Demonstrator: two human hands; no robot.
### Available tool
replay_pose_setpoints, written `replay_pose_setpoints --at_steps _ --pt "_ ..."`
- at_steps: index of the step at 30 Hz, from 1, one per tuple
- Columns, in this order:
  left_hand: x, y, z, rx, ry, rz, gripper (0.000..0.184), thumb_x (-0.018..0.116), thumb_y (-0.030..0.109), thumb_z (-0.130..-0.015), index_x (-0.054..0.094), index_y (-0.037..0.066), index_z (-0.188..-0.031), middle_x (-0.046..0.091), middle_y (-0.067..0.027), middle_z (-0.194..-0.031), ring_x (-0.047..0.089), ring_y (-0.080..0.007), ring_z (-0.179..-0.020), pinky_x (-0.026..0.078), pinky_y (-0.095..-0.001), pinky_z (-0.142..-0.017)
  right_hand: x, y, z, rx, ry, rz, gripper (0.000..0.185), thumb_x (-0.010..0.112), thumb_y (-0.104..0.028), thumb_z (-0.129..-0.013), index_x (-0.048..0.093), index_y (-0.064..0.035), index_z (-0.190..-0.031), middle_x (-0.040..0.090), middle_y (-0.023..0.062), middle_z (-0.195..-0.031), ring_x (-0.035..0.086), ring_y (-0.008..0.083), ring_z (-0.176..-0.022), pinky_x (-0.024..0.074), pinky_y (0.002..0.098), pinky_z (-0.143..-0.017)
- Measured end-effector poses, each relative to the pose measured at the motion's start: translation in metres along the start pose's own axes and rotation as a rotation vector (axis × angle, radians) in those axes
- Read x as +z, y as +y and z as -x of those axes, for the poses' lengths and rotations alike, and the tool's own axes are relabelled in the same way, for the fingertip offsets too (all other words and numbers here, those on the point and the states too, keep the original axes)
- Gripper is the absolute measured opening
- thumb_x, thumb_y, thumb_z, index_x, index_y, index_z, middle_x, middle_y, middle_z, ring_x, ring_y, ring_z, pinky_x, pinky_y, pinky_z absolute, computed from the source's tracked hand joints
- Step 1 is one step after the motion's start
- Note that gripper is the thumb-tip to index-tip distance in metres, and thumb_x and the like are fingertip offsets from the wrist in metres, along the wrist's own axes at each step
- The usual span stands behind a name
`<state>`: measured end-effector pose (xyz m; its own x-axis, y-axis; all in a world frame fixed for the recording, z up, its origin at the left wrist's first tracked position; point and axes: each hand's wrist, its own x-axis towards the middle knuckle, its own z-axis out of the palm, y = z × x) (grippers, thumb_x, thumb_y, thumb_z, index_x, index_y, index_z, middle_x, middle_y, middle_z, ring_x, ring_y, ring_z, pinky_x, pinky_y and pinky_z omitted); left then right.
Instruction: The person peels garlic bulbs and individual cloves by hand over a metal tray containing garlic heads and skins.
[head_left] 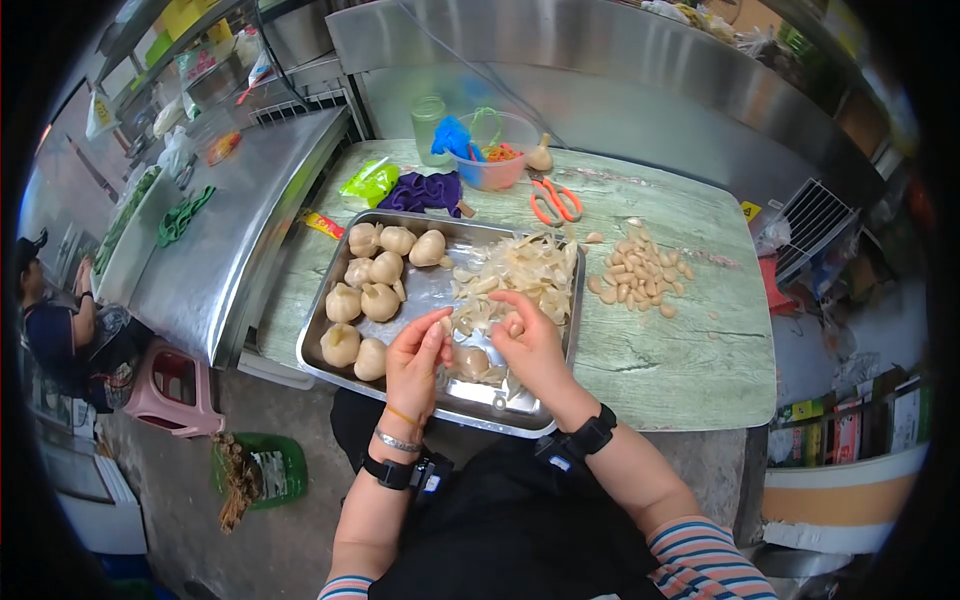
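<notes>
A metal tray (432, 404) holds whole garlic bulbs (380, 301) on its left side and a heap of papery garlic skins (520, 275) on its right. Over the tray's middle, my left hand (418, 355) has its thumb and fingers pinched together around something small and pale that I cannot make out. My right hand (530, 345) is beside it, fingers curled around what looks like a garlic clove (513, 323). Peeled cloves (640, 272) lie in a pile on the table right of the tray.
Orange-handled scissors (556, 202), a purple cloth (424, 192), a green packet (369, 185) and a plastic bowl (498, 168) are on the green table (700, 370) behind the tray. A person (62, 325) sits far left near a pink stool (175, 390).
</notes>
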<state>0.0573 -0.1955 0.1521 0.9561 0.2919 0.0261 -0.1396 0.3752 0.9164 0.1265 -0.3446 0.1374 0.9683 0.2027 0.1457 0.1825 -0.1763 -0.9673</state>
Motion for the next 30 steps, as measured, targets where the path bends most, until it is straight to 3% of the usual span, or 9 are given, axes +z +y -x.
replay_pose_setpoints --at_steps 6,12,18,20,22,24,26,28,30 --pt "0.009 0.004 0.004 0.004 -0.085 -0.235 0.025 0.058 0.005 -0.090 0.061 0.002 -0.115 0.061 -0.0011 -0.085 0.053 -0.0049 -0.070 0.046 -0.0183 -0.062 -0.009 -0.032 0.009 0.099 -0.302 -0.339 0.017 0.065 -0.011 -0.087 0.063 -0.0031 -0.102 0.054 -0.0058 -0.072 0.046 0.0001 -0.065 0.0381 0.0163 -0.057" --pt "0.014 0.004 0.006 0.050 -0.106 -0.262 0.036 0.059 -0.003 -0.087 0.054 0.005 -0.122 0.058 -0.0001 -0.089 0.053 -0.0043 -0.074 0.046 -0.0179 -0.064 -0.008 -0.022 0.008 0.064 -0.358 -0.260 0.018 0.064 -0.016 -0.088 0.061 -0.0029 -0.100 0.054 -0.0057 -0.073 0.045 0.0000 -0.062 0.0363 0.0147 -0.055" --pt "0.014 0.002 0.007 0.066 -0.076 -0.260 0.027 0.060 -0.001 -0.087 0.054 0.004 -0.113 0.057 -0.0004 -0.089 0.053 -0.0045 -0.075 0.046 -0.0181 -0.066 -0.015 -0.006 -0.002 0.355 -0.228 -0.754 0.016 0.056 -0.020 -0.094 0.052 -0.0057 -0.100 0.050 -0.0021 -0.069 0.038 0.0026 -0.051 0.0284 0.0165 -0.045" --pt "0.003 -0.002 0.006 0.093 0.014 -0.340 0.019 0.059 0.004 -0.089 0.055 0.003 -0.108 0.058 -0.0004 -0.093 0.055 -0.0058 -0.078 0.047 -0.0193 -0.070 -0.017 -0.002 -0.004 0.311 -0.180 -0.752 0.017 0.052 -0.023 -0.095 0.052 -0.0063 -0.099 0.053 0.0029 -0.074 0.039 0.0040 -0.050 0.0275 0.0169 -0.043" --pt "-0.004 -0.006 0.000 0.163 0.076 -0.307 0.019 0.059 0.003 -0.087 0.059 0.004 -0.106 0.058 -0.0044 -0.104 0.057 -0.0109 -0.083 0.048 -0.0227 -0.074 -0.021 -0.006 -0.005 0.284 -0.212 -0.997 0.019 0.051 -0.026 -0.095 0.051 -0.0069 -0.098 0.055 0.0074 -0.080 0.040 0.0048 -0.049 0.0264 0.0174 -0.040" --pt "-0.009 -0.003 -0.001 0.531 0.070 -0.850 0.025 0.060 0.000 -0.082 0.062 0.006 -0.106 0.055 -0.0079 -0.117 0.057 -0.0170 -0.092 0.047 -0.0280 -0.080 -0.021 -0.009 -0.005 0.305 -0.189 -1.050 0.021 0.048 -0.028 -0.095 0.051 -0.0077 -0.095 0.056 0.0107 -0.083 0.040 0.0061 -0.049 0.0255 0.0185 -0.039" --pt "0.002 0.021 0.012 0.413 0.065 -0.817 0.032 0.062 -0.002 -0.077 0.064 0.010 -0.107 0.052 -0.0089 -0.122 0.056 -0.0219 -0.099 0.046 -0.0317 -0.084 -0.020 -0.007 -0.006 0.277 -0.168 -1.034 0.022 0.046 -0.029 -0.096 0.050 -0.0085 -0.093 0.055 0.0079 -0.080 0.041 0.0066 -0.049 0.0261 0.0191 -0.039" --pt "0.009 0.037 0.019 0.177 -0.207 -0.960 0.032 0.064 0.003 -0.077 0.065 0.011 -0.108 0.054 -0.0088 -0.120 0.055 -0.0256 -0.101 0.044 -0.0342 -0.088 -0.014 0.005 -0.005 0.287 -0.171 -1.032 0.022 0.046 -0.030 -0.096 0.050 -0.0087 -0.092 0.054 0.0063 -0.078 0.041 0.0069 -0.049 0.0264 0.0189 -0.039" --pt "0.006 0.023 0.015 0.452 -0.305 -1.224 0.031 0.069 0.016 -0.077 0.064 0.010 -0.107 0.059 -0.0115 -0.111 0.057 -0.0329 -0.095 0.046 -0.0386 -0.084 -0.032 0.004 -0.009 0.266 -0.126 -0.994 0.022 0.046 -0.030 -0.096 0.050 -0.0090 -0.091 0.053 0.0047 -0.076 0.041 0.0071 -0.049 0.0267 0.0187 -0.040"
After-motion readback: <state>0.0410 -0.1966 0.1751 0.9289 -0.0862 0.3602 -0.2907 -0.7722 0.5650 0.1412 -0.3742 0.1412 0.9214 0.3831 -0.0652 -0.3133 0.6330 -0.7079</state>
